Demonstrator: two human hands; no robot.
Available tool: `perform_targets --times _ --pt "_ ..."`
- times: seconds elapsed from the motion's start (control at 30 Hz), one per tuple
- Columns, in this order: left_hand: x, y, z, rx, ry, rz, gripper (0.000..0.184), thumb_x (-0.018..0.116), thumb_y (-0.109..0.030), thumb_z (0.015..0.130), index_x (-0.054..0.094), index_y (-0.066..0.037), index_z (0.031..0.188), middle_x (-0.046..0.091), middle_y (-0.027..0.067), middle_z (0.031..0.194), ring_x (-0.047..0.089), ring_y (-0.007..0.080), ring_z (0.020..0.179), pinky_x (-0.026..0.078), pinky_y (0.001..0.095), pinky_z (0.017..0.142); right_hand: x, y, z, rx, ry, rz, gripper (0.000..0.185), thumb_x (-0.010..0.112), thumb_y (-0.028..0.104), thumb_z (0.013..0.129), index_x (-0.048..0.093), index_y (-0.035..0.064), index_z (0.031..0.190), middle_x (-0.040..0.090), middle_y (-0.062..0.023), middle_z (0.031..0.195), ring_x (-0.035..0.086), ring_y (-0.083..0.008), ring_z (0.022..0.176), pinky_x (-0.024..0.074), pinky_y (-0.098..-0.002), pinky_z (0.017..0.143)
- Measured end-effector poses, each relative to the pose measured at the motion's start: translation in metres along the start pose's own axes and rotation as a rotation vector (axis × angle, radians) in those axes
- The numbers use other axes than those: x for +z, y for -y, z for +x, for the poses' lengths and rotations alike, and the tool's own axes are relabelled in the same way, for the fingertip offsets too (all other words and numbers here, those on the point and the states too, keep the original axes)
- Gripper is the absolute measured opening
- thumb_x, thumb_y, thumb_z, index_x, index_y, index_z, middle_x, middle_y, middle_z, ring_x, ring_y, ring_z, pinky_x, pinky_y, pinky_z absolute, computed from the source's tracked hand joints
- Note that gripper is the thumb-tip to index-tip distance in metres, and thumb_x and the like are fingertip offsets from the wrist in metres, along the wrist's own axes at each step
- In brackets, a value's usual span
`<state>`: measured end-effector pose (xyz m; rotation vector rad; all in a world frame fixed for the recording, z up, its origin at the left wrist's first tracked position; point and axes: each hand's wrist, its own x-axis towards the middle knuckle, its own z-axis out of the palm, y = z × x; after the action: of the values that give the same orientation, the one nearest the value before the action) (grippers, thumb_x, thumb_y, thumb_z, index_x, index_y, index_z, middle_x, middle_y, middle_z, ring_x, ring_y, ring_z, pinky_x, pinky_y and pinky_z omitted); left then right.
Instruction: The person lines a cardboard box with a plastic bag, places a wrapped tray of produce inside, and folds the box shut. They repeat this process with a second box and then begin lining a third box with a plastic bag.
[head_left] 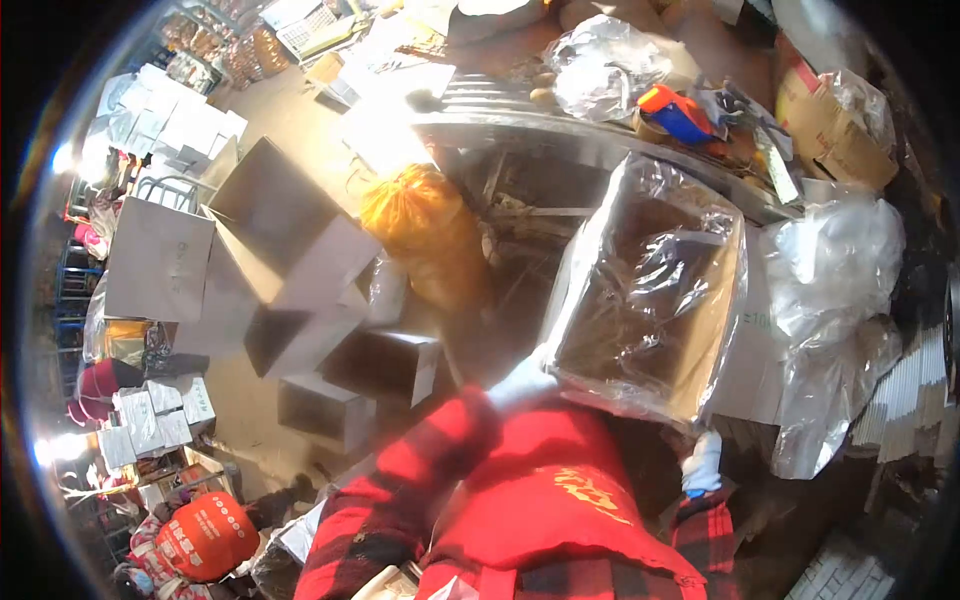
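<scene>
A cardboard box [712, 345] with a clear plastic bag [655, 270] lining it and folded over its rim is tilted in front of me, its open side facing up. My left hand [525, 381], in a white glove, is closed on the near left corner of this box. At the near right corner, my right hand [702, 463], also gloved in white, has its fingers curled against the box and bag edge. The exact grip of the fingers is partly hidden. Only brown cardboard shows through the plastic inside the box.
Several open cardboard boxes [160, 260] stand on the floor at left, near a full orange sack [415, 215]. A metal-edged bench [600, 130] holds plastic bags and a tape dispenser [675, 112]. Clear plastic bags [835, 270] hang at right, and a red lantern-like bag [208, 537] sits lower left.
</scene>
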<state>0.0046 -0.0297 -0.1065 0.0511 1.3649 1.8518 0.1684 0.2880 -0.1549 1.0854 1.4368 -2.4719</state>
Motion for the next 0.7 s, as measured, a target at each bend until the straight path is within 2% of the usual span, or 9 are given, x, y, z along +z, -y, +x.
perform_targets --times 0.07,0.17,0.23,0.27,0.33,0.37,0.43,0.47,0.7 --pt "-0.019 0.049 0.016 0.046 0.046 -0.032 0.068 0.064 -0.005 0.068 0.033 -0.003 0.129 0.042 0.0086 0.126 0.039 0.0168 0.114 0.034 0.0296 0.095 0.017 0.017 -0.018 0.199 -0.201 0.284 0.031 0.054 0.006 0.078 0.051 0.0021 0.108 0.057 -0.0122 0.098 0.057 -0.0269 0.088 0.0501 -0.0461 0.075" --pt "-0.022 0.080 0.027 -0.002 0.027 0.236 0.067 0.064 -0.007 0.068 0.033 -0.003 0.127 0.043 0.0095 0.123 0.039 0.0188 0.113 0.033 0.0307 0.094 -0.003 0.006 -0.021 -0.053 -0.052 -0.325 0.032 0.050 0.012 0.081 0.050 0.0029 0.111 0.054 -0.0122 0.110 0.052 -0.0265 0.101 0.0431 -0.0472 0.088" --pt "-0.013 0.085 0.037 0.021 -0.013 0.366 0.062 0.062 -0.008 0.069 0.035 -0.004 0.125 0.044 0.0100 0.120 0.041 0.0200 0.110 0.034 0.0315 0.092 0.003 0.023 -0.021 -0.017 -0.034 -0.128 0.036 0.049 0.015 0.081 0.048 0.0020 0.114 0.053 -0.0131 0.113 0.051 -0.0268 0.102 0.0431 -0.0449 0.089" --pt "-0.011 0.089 0.039 0.036 -0.044 0.413 0.060 0.061 -0.009 0.069 0.036 -0.004 0.124 0.045 0.0102 0.118 0.042 0.0206 0.108 0.035 0.0320 0.090 0.008 0.033 -0.017 0.177 -0.004 0.594 0.038 0.049 0.016 0.081 0.047 0.0013 0.116 0.053 -0.0138 0.114 0.052 -0.0271 0.101 0.0443 -0.0443 0.088" --pt "-0.006 0.091 0.046 0.053 -0.102 0.478 0.055 0.059 -0.010 0.070 0.038 -0.005 0.121 0.047 0.0107 0.114 0.043 0.0218 0.105 0.036 0.0328 0.088 0.049 0.054 -0.040 -0.023 -0.311 0.369 0.028 0.053 0.026 0.082 0.056 0.0056 0.100 0.060 -0.0084 0.086 0.056 -0.0223 0.071 0.0478 -0.0347 0.064" --pt "-0.004 0.093 0.049 0.052 -0.133 0.503 0.053 0.058 -0.011 0.071 0.039 -0.005 0.120 0.047 0.0109 0.112 0.044 0.0224 0.103 0.036 0.0332 0.087 0.015 0.044 -0.026 -0.155 -0.100 -0.159 0.030 0.052 0.029 0.082 0.056 0.0067 0.101 0.059 -0.0068 0.084 0.055 -0.0198 0.069 0.0473 -0.0342 0.063" --pt "-0.002 0.094 0.054 0.051 -0.184 0.538 0.049 0.057 -0.012 0.072 0.041 -0.006 0.117 0.049 0.0114 0.109 0.045 0.0236 0.100 0.037 0.0341 0.084 -0.084 -0.005 0.024 -0.106 0.143 0.189 0.039 0.053 0.017 0.079 0.048 0.0016 0.115 0.057 -0.0100 0.091 0.054 -0.0208 0.072 0.0501 -0.0392 0.065" --pt "-0.002 0.096 0.055 0.054 -0.203 0.552 0.047 0.056 -0.012 0.072 0.041 -0.006 0.116 0.049 0.0116 0.107 0.046 0.0242 0.099 0.038 0.0345 0.083 -0.042 0.009 0.011 0.004 -0.128 0.315 0.036 0.055 0.015 0.077 0.051 0.0005 0.110 0.057 -0.0080 0.083 0.051 -0.0196 0.060 0.0482 -0.0386 0.056" --pt "-0.008 0.109 0.058 -0.007 -0.317 0.660 0.033 0.050 -0.017 0.075 0.048 -0.008 0.107 0.054 0.0133 0.094 0.051 0.0284 0.088 0.041 0.0375 0.075 -0.052 -0.058 0.079 0.208 -0.214 -0.148 0.032 0.055 0.021 0.081 0.054 -0.0018 0.103 0.059 -0.0093 0.085 0.052 -0.0189 0.060 0.0462 -0.0373 0.056"
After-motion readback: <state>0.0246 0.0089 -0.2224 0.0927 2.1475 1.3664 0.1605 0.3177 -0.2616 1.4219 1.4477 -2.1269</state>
